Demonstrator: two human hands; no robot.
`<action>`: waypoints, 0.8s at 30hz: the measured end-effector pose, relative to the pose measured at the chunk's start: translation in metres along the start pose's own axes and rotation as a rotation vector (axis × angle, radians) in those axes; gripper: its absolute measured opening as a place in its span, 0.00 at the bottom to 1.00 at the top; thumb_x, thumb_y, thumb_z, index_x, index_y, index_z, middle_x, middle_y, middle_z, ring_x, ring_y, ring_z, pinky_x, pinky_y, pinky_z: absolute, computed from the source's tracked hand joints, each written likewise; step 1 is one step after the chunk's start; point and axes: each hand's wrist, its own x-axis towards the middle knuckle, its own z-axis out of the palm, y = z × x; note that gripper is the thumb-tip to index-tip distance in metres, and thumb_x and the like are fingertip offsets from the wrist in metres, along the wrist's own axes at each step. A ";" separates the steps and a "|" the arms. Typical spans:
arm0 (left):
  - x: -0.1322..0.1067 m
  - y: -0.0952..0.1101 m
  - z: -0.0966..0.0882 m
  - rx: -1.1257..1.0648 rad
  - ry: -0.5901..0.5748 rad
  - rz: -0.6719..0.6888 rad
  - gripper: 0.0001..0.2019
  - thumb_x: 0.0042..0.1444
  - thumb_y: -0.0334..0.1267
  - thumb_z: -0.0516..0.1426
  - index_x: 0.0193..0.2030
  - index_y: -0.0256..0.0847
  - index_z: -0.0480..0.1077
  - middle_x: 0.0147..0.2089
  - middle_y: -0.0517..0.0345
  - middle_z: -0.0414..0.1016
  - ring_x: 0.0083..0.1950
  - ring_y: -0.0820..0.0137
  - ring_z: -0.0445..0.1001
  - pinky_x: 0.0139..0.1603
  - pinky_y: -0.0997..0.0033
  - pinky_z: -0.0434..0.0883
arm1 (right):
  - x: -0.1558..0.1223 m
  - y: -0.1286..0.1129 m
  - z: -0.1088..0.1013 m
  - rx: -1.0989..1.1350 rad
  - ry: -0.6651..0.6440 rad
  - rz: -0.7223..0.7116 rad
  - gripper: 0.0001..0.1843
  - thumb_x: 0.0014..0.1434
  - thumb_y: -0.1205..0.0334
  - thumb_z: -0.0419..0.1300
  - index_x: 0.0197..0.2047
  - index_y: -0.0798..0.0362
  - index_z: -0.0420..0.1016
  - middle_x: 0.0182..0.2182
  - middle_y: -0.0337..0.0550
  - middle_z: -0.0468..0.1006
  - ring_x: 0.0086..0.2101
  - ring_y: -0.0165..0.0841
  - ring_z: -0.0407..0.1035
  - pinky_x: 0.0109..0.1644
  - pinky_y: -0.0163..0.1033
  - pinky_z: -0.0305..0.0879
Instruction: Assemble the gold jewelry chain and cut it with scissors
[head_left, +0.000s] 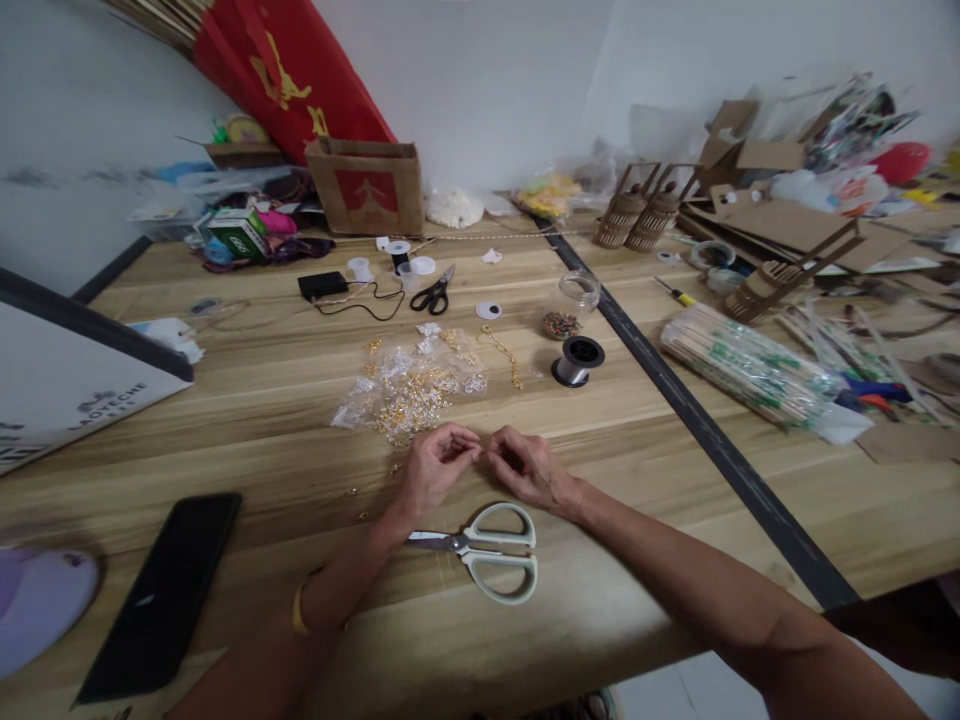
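Over the middle of the wooden table, my left hand (440, 462) and my right hand (528, 466) face each other, fingertips almost meeting. Both are closed in a pinch; whatever lies between the fingertips is too small to make out. Just beyond my left hand spreads a pile of small gold and silver jewellery findings (416, 395), partly in clear plastic bags. A gold chain (504, 357) lies behind my right hand. Close below the hands rest white-handled scissors (487, 550), blades pointing left, partly behind my left wrist.
A spool of wire (577, 362) and a glass jar of beads (568, 308) stand beyond my right hand. Black scissors (433, 291) lie farther back. A phone (161, 600) is at left; bagged sticks (750, 365) lie at right, past a dark strip (690, 420).
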 end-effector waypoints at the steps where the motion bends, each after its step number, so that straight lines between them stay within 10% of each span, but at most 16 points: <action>1: 0.000 0.000 0.000 0.001 0.000 0.004 0.06 0.45 0.32 0.62 0.32 0.36 0.72 0.29 0.57 0.77 0.32 0.73 0.75 0.36 0.75 0.73 | 0.000 0.000 0.000 0.003 0.000 -0.001 0.04 0.61 0.65 0.52 0.34 0.53 0.64 0.22 0.34 0.67 0.19 0.23 0.57 0.23 0.28 0.54; 24: -0.003 -0.002 0.003 0.112 0.018 0.084 0.04 0.47 0.31 0.61 0.32 0.37 0.72 0.31 0.56 0.77 0.33 0.72 0.76 0.38 0.73 0.75 | -0.001 0.000 0.000 -0.011 -0.009 0.006 0.04 0.62 0.64 0.53 0.35 0.54 0.66 0.23 0.36 0.70 0.20 0.24 0.60 0.24 0.29 0.56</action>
